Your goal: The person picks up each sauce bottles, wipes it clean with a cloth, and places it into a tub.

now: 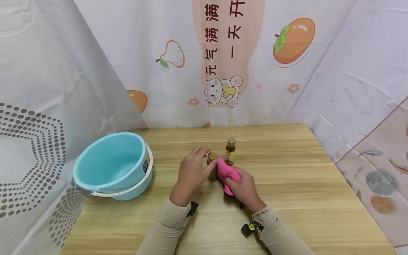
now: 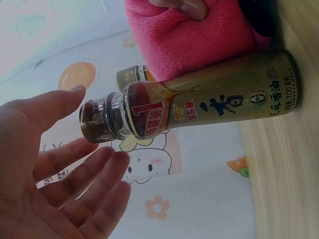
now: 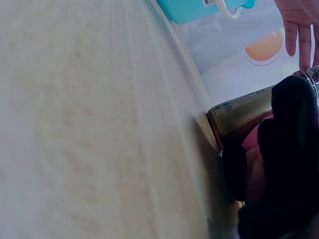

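A sesame oil bottle [image 2: 224,97] with a brown cap stands upright on the table between the hands. My left hand [image 1: 193,170] is around its cap; in the left wrist view the thumb and fingers are spread and loosely bent, close to the cap without gripping it. My right hand [image 1: 243,186] holds a fuzzy pink cloth [image 1: 224,170] bunched up against the bottle's side. A dark part of the cloth [image 3: 294,144] fills much of the right wrist view and hides most of that hand. Behind the cloth stands a small brown bottle [image 1: 230,154] with a yellow label and gold cap.
A light-blue bucket [image 1: 147,179] with a white handle stands at the table's left. The wooden table [image 1: 287,170] reaches back to a white curtain [image 1: 178,81] printed with fruit and a cartoon animal. Black straps sit on both wrists.
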